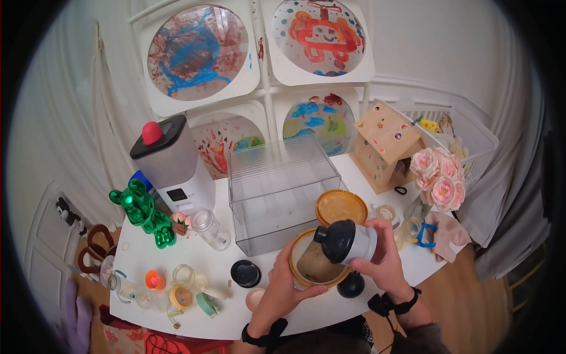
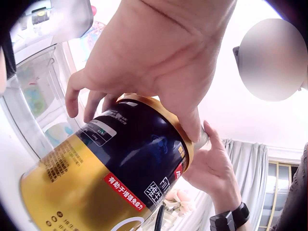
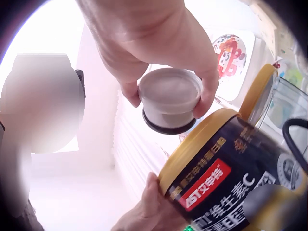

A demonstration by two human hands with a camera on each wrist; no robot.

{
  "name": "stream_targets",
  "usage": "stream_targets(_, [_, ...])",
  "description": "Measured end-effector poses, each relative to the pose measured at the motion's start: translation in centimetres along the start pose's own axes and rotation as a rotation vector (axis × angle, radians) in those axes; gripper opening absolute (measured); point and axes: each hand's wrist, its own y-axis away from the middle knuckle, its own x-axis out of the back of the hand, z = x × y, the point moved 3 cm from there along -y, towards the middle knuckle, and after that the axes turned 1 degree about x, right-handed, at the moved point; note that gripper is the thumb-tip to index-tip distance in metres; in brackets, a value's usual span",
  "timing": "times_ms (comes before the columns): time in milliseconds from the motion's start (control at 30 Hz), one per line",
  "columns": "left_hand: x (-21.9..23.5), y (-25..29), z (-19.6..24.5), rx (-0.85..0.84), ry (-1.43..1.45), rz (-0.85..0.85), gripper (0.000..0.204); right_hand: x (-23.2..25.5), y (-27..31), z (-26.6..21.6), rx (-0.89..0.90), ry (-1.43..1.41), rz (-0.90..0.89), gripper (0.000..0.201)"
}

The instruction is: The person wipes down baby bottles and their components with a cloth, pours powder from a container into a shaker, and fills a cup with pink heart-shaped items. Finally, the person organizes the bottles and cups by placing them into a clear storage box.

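My left hand (image 1: 286, 287) grips the rim of a gold and navy powder tin (image 2: 120, 159), thumb on one side and fingers on the other. The tin's gold lid (image 1: 342, 207) is flipped up, and pale powder shows inside. In my right hand (image 1: 384, 255) is a small whitish container (image 3: 169, 96), held between thumb and fingers, with a black spouted top (image 1: 339, 243). It is tilted on its side over the tin's mouth, the spout pointing left. A round black object (image 1: 351, 285) sits right beside the tin.
A clear drawer box (image 1: 277, 206) stands behind the tin. To the left are a grey-white dispenser (image 1: 171, 165), a green bear figure (image 1: 144, 215), a glass jar (image 1: 210, 230), a black cup (image 1: 245, 274) and bottle parts. A wooden house (image 1: 386, 147) and pink flowers (image 1: 439, 177) stand right.
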Motion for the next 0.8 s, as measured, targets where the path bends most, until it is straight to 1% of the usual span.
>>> stream_targets(33, [0.1,0.2,0.2,-0.045,-0.069,0.081,0.116,0.2,0.5,0.3,-0.001,0.002,-0.008,0.088])
stream_targets(67, [0.1,0.7,0.8,-0.043,-0.069,0.088,0.116,0.4,1.0,0.7,0.010,0.058,-0.041,0.086])
stream_targets(100, [0.7,1.1,2.0,-0.136,-0.194,0.199,0.116,0.4,1.0,0.8,0.031,0.111,-0.074,0.084])
stream_targets(133, [1.3,1.6,3.3,-0.227,-0.321,0.308,0.116,0.1,1.2,0.7,-0.023,0.032,-0.079,0.089])
stream_targets(167, [1.5,2.0,3.7,-0.226,-0.328,0.311,0.116,-0.6,1.6,0.4,-0.022,0.026,-0.084,0.089])
stream_targets(233, [1.6,2.7,4.3,-0.258,-0.022,0.196,0.116,-1.7,2.0,0.1,-0.020,-0.094,-0.079,0.098])
stream_targets(267, [1.6,2.9,5.0,-0.229,0.046,0.106,0.118,-1.2,2.3,1.3,0.071,0.015,-0.143,0.107])
stream_targets(300, [1.5,3.4,5.6,-0.223,0.040,0.117,0.118,-2.0,2.7,1.3,0.130,-0.009,-0.201,0.108])
stream_targets(367, [0.5,4.4,6.5,-0.192,0.172,0.078,0.125,-3.6,3.2,1.3,0.283,0.089,-0.343,0.108])
stream_targets(400, [0.3,5.2,6.2,-0.105,0.341,0.080,0.129,-4.3,3.6,1.4,0.270,0.046,-0.343,0.103])
stream_targets(433, [0.7,5.7,6.4,-0.089,0.334,0.095,0.129,-4.7,3.7,1.5,0.258,0.032,-0.357,0.103])
stream_targets(500, [1.5,6.9,6.6,0.004,0.400,0.166,0.127,-5.8,3.9,1.7,0.239,0.220,-0.479,0.100])
stream_targets(533, [1.7,7.5,5.6,0.026,0.311,0.206,0.123,-6.4,4.0,1.0,0.215,0.388,-0.517,0.097])
stream_targets(567, [2.2,7.9,5.1,0.003,0.204,0.255,0.121,-6.9,4.1,0.3,0.193,0.372,-0.534,0.097])
stream_targets(600, [2.7,8.3,4.5,-0.015,0.097,0.308,0.120,-7.5,4.3,-0.1,0.173,0.511,-0.597,0.097])
stream_targets(633, [3.0,8.4,4.3,-0.097,0.131,0.373,0.121,-8.0,4.4,-0.3,0.159,0.651,-0.663,0.096])
stream_targets(667, [2.9,9.0,2.9,-0.159,0.097,0.457,0.116,-8.3,4.5,-0.3,0.226,0.741,-0.698,0.095])
stream_targets(700, [3.0,9.7,2.3,-0.139,0.088,0.469,0.116,-8.7,4.9,-0.2,0.218,0.725,-0.717,0.095])
stream_targets(767, [3.5,10.9,1.8,-0.041,-0.201,0.455,0.109,-9.3,5.5,0.2,0.090,0.613,-0.718,0.095])
stream_targets(800, [3.9,11.2,1.8,0.009,-0.251,0.484,0.098,-9.7,5.8,0.4,0.082,0.604,-0.726,0.096])
